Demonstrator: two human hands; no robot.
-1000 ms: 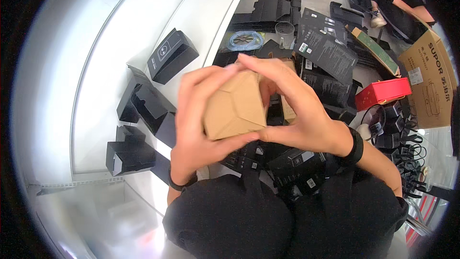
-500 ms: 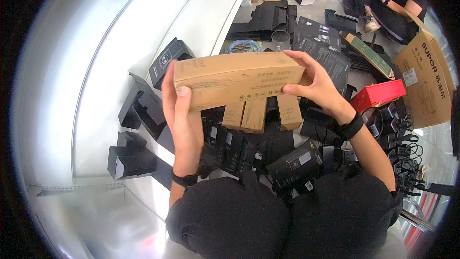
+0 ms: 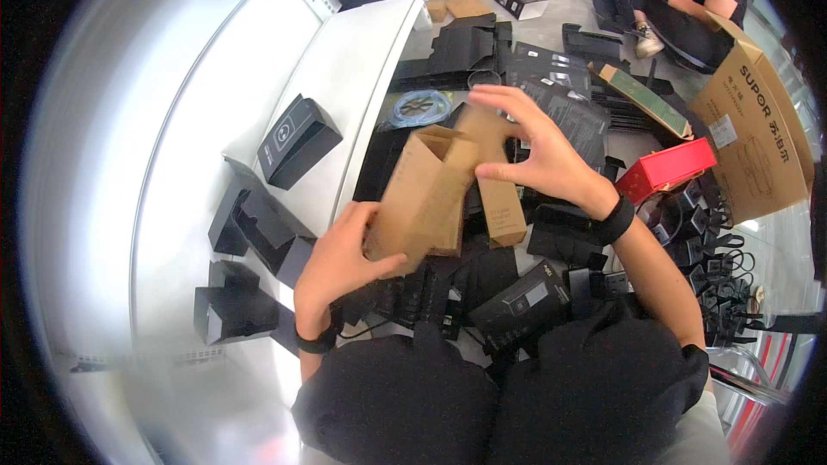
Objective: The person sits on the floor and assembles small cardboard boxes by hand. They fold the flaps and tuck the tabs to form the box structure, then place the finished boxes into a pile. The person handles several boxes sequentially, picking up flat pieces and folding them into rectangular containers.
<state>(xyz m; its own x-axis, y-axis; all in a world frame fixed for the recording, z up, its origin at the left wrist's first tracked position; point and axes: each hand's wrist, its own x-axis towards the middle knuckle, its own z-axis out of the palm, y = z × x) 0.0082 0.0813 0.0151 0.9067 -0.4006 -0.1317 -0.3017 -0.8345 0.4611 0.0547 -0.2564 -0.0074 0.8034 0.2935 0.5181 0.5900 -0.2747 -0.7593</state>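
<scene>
My left hand [image 3: 346,250] grips the lower left end of a long brown cardboard box [image 3: 412,194]. The box is tilted, its upper end uncovered, and its outline is smeared by motion. Near that end my right hand [image 3: 551,155] has its thumb and fingers spread. A blurred brown cardboard part [image 3: 481,127] shows between them; whether the fingers touch it I cannot tell. Just below the right hand stands a narrow brown carton [image 3: 503,215]. Another carton is partly hidden behind the held box. A black printed box [image 3: 527,300] lies in front of my lap.
On the white shelf [image 3: 366,43] sits a black box [image 3: 297,142]. Beyond the held box lie a blue coil [image 3: 422,108] and flat black packaging [image 3: 560,103]. To the right are a red box [image 3: 668,170], a large carton [image 3: 754,120] and several black devices. Another person sits at upper right.
The brown box has swung from level to steeply tilted, and its upper end now shows uncovered. My left hand moved down; my right hand left its previous grip and spread its fingers.
</scene>
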